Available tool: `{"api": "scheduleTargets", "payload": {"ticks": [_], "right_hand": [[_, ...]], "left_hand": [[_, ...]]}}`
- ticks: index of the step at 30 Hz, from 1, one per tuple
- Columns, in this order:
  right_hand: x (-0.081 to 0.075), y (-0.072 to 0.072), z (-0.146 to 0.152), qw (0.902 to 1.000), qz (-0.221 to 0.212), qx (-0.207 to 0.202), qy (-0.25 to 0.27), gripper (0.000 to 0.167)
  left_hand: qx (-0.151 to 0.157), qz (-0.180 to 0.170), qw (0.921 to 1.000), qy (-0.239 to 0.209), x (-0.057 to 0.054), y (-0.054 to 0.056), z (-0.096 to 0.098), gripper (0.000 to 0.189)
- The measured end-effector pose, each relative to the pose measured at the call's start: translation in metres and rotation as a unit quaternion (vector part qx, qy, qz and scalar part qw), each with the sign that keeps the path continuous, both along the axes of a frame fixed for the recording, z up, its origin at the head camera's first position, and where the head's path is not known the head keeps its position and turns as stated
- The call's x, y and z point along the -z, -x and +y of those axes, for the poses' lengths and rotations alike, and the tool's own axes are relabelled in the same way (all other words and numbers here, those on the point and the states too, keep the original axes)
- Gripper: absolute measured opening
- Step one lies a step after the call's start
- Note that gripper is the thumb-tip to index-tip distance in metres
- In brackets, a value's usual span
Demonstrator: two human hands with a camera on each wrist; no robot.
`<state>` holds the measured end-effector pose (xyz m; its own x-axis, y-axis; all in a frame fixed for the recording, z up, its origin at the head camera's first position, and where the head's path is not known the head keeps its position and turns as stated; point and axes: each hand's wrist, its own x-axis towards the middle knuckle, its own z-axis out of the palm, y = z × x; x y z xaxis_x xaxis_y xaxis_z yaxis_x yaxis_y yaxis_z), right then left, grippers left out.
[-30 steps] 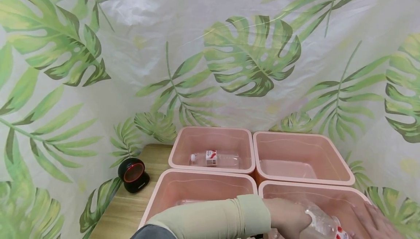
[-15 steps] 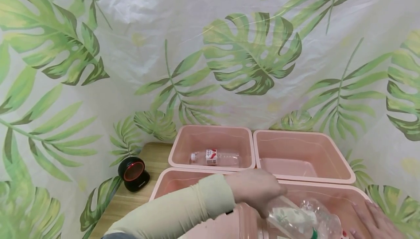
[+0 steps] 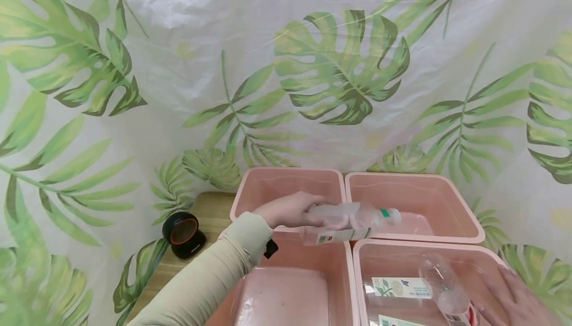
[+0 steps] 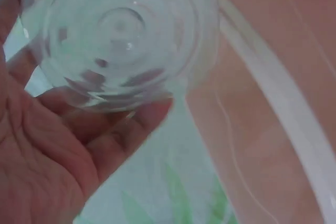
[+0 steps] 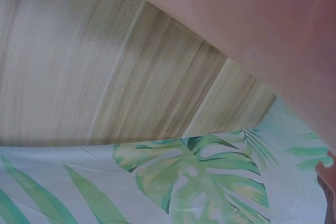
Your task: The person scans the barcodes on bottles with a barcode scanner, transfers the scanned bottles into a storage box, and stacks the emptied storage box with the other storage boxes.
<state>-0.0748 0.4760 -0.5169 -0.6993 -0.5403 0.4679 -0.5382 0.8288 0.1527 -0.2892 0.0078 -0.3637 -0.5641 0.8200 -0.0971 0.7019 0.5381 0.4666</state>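
Observation:
My left hand (image 3: 292, 209) grips a clear plastic bottle (image 3: 364, 214) with a green ring by its white cap and a printed label on its side. The bottle lies sideways over the meeting rims of the pink bins, its cap toward the right. In the left wrist view, the fingers (image 4: 113, 142) curl round the bottle's base. My right hand (image 3: 514, 296) rests with fairly straight fingers at the right rim of the front right bin (image 3: 429, 246). Inside that bin lie several clear bottles, among them a red-labelled bottle (image 3: 453, 301) and a bottle with a floral label (image 3: 399, 287).
The back left bin (image 3: 286, 172) is partly hidden by my left hand. Beside it stands the back right bin (image 3: 402, 177), and the front left bin (image 3: 283, 291) lies below my forearm. A black round device (image 3: 183, 234) stands on the wooden table (image 3: 214, 216). A leaf-print sheet hangs behind.
My left hand has lifted the bottle out of the front right bin and carried it left and back, turning it sideways. The right hand stays at the bin's rim.

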Motion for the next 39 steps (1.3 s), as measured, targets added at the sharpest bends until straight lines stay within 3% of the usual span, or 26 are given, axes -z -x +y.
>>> {"api": "scheduleTargets", "payload": {"ticks": [2, 5, 7, 9, 15, 21, 25, 29, 32, 34, 35, 37, 39], "right_hand": [[0.005, 0.001, 0.007, 0.9998, -0.014, 0.015, -0.005, 0.100], [0.016, -0.001, 0.017, 0.9957, -0.059, 0.071, 0.011, 0.107], [0.021, -0.001, 0.020, 0.9869, -0.098, 0.123, 0.037, 0.112], [0.027, -0.002, 0.021, 0.9791, -0.122, 0.152, 0.060, 0.103], [0.030, 0.001, 0.022, 0.9724, -0.144, 0.169, 0.071, 0.094], [0.027, 0.000, 0.020, 0.9665, -0.160, 0.190, 0.064, 0.097], [0.025, -0.001, 0.020, 0.9680, -0.158, 0.187, 0.056, 0.098], [0.023, 0.000, 0.019, 0.9677, -0.157, 0.189, 0.058, 0.095], [0.023, 0.001, 0.019, 0.9689, -0.151, 0.187, 0.058, 0.095], [0.022, 0.001, 0.019, 0.9682, -0.153, 0.189, 0.058, 0.095], [0.022, 0.001, 0.018, 0.9669, -0.157, 0.192, 0.058, 0.095], [0.022, 0.000, 0.018, 0.9670, -0.157, 0.193, 0.057, 0.095], [0.022, -0.001, 0.017, 0.9662, -0.160, 0.195, 0.052, 0.099]], "left_hand": [[-0.009, -0.003, 0.9997, 0.022, 0.006, 0.000, -0.004, 0.046], [-0.021, 0.008, 0.9986, 0.047, 0.014, -0.001, -0.006, 0.043], [-0.031, 0.014, 0.9985, 0.043, 0.016, -0.002, -0.005, 0.042], [-0.043, 0.016, 0.9984, 0.034, 0.019, -0.003, -0.002, 0.044], [-0.078, -0.024, 0.9967, 0.002, 0.022, -0.001, 0.007, 0.077], [-0.052, -0.076, 0.9953, 0.031, 0.037, -0.001, 0.016, 0.099], [-0.047, -0.073, 0.9962, 0.002, 0.047, -0.003, 0.020, 0.091], [-0.049, -0.049, 0.9971, -0.031, 0.049, -0.004, 0.020, 0.072], [-0.076, -0.079, 0.9913, -0.074, 0.051, -0.004, 0.017, 0.058], [-0.099, -0.135, 0.9769, -0.133, 0.052, -0.004, 0.013, 0.049], [-0.109, -0.176, 0.9629, -0.174, 0.051, -0.003, 0.010, 0.046], [-0.115, -0.271, 0.9182, -0.266, 0.048, -0.003, 0.002, 0.048], [-0.095, -0.349, 0.8637, -0.351, 0.044, -0.001, -0.007, 0.063]]}}
